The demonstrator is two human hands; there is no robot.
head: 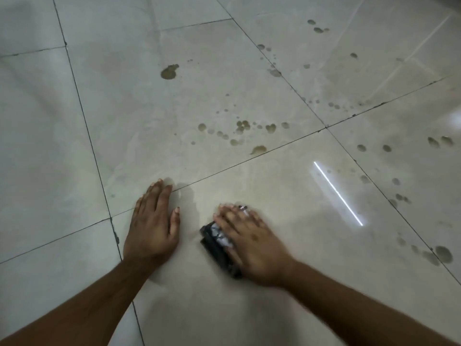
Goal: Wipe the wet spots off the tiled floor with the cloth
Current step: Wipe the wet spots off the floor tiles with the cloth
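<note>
A dark cloth with white patches (216,242) lies on the pale tiled floor (274,290). My right hand (252,242) presses flat on it with straight fingers; the hand is blurred. My left hand (152,226) rests flat on the floor just left of the cloth, fingers spread. Brownish wet spots dot the tiles ahead: a large blot (169,71) far off, a cluster of drops (240,129) in the middle, and more drops (442,254) along the right side.
Dark grout lines (249,162) cross the floor between large tiles. A bright strip of reflected light (338,193) shines on the tile to the right of my right hand. Further small drops (318,28) lie at the far right.
</note>
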